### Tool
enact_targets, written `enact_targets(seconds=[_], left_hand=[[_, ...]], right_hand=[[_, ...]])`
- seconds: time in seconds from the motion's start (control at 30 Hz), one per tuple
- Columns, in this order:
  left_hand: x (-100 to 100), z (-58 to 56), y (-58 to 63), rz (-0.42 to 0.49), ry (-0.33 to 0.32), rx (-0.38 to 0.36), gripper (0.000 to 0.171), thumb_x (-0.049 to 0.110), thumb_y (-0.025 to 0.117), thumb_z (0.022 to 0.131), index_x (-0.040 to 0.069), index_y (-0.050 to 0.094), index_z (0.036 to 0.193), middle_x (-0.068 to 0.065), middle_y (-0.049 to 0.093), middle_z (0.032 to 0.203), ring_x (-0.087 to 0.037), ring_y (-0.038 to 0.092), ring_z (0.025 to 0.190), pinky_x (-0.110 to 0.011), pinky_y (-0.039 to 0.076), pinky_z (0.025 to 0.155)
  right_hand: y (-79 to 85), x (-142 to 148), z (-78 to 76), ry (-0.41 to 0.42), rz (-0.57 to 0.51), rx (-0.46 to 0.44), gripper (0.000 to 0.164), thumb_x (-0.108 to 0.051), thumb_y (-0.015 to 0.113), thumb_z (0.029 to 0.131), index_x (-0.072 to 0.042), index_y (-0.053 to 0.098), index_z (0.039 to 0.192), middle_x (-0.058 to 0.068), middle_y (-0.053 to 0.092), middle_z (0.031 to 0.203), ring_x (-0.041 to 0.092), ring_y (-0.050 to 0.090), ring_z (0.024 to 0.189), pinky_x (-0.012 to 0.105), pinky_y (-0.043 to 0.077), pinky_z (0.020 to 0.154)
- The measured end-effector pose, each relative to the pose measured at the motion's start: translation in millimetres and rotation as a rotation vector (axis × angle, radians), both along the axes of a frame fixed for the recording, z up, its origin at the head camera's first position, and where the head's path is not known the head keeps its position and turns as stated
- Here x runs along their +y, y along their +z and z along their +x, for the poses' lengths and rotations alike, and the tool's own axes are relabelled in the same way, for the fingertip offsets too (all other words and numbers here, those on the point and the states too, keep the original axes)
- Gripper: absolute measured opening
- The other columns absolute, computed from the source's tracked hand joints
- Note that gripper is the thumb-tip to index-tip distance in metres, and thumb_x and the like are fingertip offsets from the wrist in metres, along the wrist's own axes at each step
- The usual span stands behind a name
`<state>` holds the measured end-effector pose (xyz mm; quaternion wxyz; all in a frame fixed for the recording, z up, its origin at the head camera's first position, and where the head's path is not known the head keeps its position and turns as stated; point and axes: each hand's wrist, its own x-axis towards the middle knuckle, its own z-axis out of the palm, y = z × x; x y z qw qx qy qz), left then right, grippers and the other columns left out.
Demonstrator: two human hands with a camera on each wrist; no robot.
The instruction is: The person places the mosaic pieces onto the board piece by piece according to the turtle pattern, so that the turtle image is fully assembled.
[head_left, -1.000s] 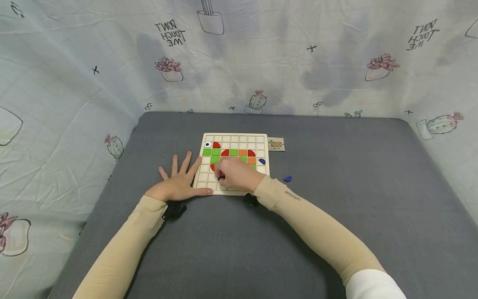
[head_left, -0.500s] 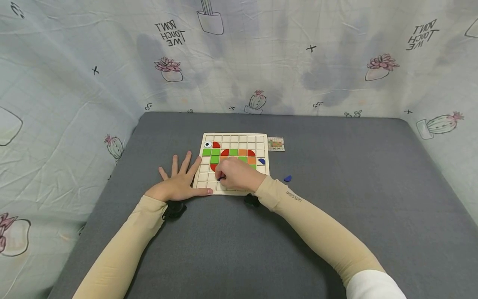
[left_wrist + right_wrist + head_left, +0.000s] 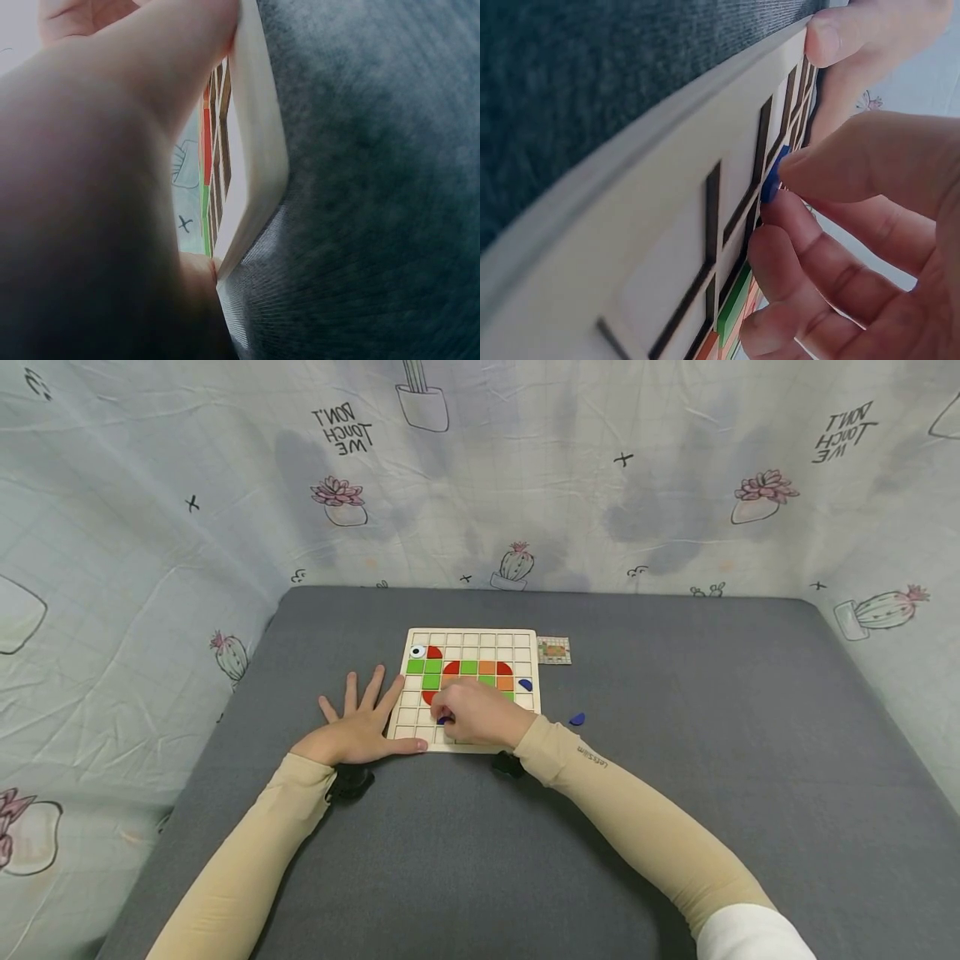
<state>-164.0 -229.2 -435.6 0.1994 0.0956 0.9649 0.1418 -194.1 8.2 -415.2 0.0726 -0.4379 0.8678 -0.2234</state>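
A pale wooden grid board (image 3: 408, 717) lies on the grey table. Its cells hold green, orange and red tiles, plus a white eye tile (image 3: 417, 652) at the upper left. My left hand (image 3: 352, 732) is spread flat at the board's left side, thumb on the near edge and index fingertip at the left edge. Over the lower middle of the board, my right hand (image 3: 480, 710) pinches a blue half-round tile (image 3: 774, 178) between thumb and index finger, right down at the grid. That hand hides several cells beneath it in the head view.
Another blue half-round tile (image 3: 526, 685) sits in a right-hand cell of the board. A third blue tile (image 3: 577, 719) lies on the table to the right. Touching the board's upper right is a small printed pattern card (image 3: 554, 650). Patterned cloth (image 3: 480, 468) hangs behind.
A little more of the blue tile shows under my right fingertips than a second ago. Both hands otherwise keep nearly the same place.
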Motion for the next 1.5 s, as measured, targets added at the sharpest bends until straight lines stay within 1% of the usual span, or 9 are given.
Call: enact_targets(seconds=[0.13,0.23,0.47,0.63,0.83,1.1,1.27,1.37,1.5], left_hand=[[0,-0.2,-1.0,0.004,0.002,-0.001,0.129,0.093,0.056,0.078,0.023,-0.003,0.17,-0.018,-0.019,0.174,-0.056,-0.026,0.153,-0.088,-0.019,0.101],[0,-0.5,-2.2,-0.002,0.011,-0.01,0.129,0.092,0.057,0.077,0.026,-0.005,0.169,-0.015,-0.021,0.174,-0.054,-0.028,0.153,-0.087,-0.02,0.103],[1,1.4,0.6,0.01,0.002,0.002,0.13,0.092,0.057,0.078,0.023,-0.003,0.17,-0.018,-0.018,0.174,-0.057,-0.026,0.152,-0.089,-0.019,0.101],[-1,1.1,-2.7,0.026,0.002,0.005,0.13,0.092,0.057,0.077,0.024,-0.003,0.17,-0.017,-0.02,0.174,-0.055,-0.028,0.152,-0.088,-0.021,0.1],[-2,-1.1,-8.8,0.015,0.011,0.004,0.131,0.093,0.058,0.076,0.026,-0.005,0.169,-0.013,-0.022,0.174,-0.051,-0.03,0.153,-0.086,-0.022,0.102],[-2,1.3,-4.3,0.032,0.004,0.008,0.131,0.094,0.058,0.075,0.026,-0.004,0.169,-0.014,-0.022,0.174,-0.052,-0.03,0.152,-0.087,-0.023,0.101],[-1,0.0,-3.8,0.022,-0.001,0.008,0.129,0.088,0.061,0.079,0.024,-0.004,0.169,-0.015,-0.022,0.174,-0.053,-0.03,0.152,-0.088,-0.021,0.1],[-1,0.1,-2.8,0.014,-0.001,0.006,0.127,0.086,0.062,0.081,0.022,-0.003,0.17,-0.016,-0.02,0.174,-0.053,-0.028,0.153,-0.088,-0.019,0.101],[0,2.5,-0.7,0.022,-0.003,0.009,0.129,0.089,0.059,0.079,0.022,-0.003,0.17,-0.017,-0.02,0.173,-0.054,-0.028,0.153,-0.088,-0.02,0.101]], right_hand=[[3.3,6,1.5,-0.052,0.001,-0.038,0.022,-0.002,0.065,0.093,-0.007,0.078,0.11,0.004,0.074,0.109,0.017,0.065,0.095,0.031,0.055,0.087],[7.8,15,2.7,-0.105,-0.022,-0.039,0.021,-0.006,0.066,0.096,-0.007,0.077,0.114,0.005,0.074,0.115,0.018,0.066,0.1,0.032,0.056,0.089],[13.9,48,7.5,-0.187,-0.109,0.007,0.02,-0.006,0.063,0.095,-0.007,0.079,0.108,0.005,0.072,0.105,0.02,0.065,0.089,0.034,0.054,0.079],[11.7,72,11.2,-0.271,-0.115,0.054,0.019,-0.011,0.064,0.097,-0.007,0.079,0.108,0.005,0.073,0.104,0.02,0.066,0.089,0.036,0.055,0.078],[10.1,98,15.9,-0.336,-0.106,0.101,0.019,-0.01,0.065,0.095,-0.007,0.078,0.108,0.006,0.072,0.101,0.017,0.062,0.082,0.034,0.052,0.071],[13.7,127,24.8,-0.4,-0.124,0.105,0.017,-0.013,0.068,0.097,-0.007,0.078,0.109,0.007,0.071,0.102,0.017,0.059,0.079,0.033,0.046,0.066],[15.4,144,27.3,-0.466,-0.122,0.112,0.016,-0.013,0.069,0.098,-0.006,0.079,0.108,0.006,0.067,0.093,0.016,0.055,0.075,0.033,0.043,0.063],[15.5,154,27.3,-0.504,-0.116,0.104,0.017,-0.013,0.069,0.098,-0.005,0.079,0.11,0.007,0.068,0.095,0.017,0.057,0.075,0.033,0.045,0.063],[15.5,163,28.2,-0.536,-0.11,0.095,0.017,-0.013,0.07,0.098,-0.004,0.078,0.11,0.01,0.07,0.102,0.018,0.061,0.077,0.035,0.048,0.065]])
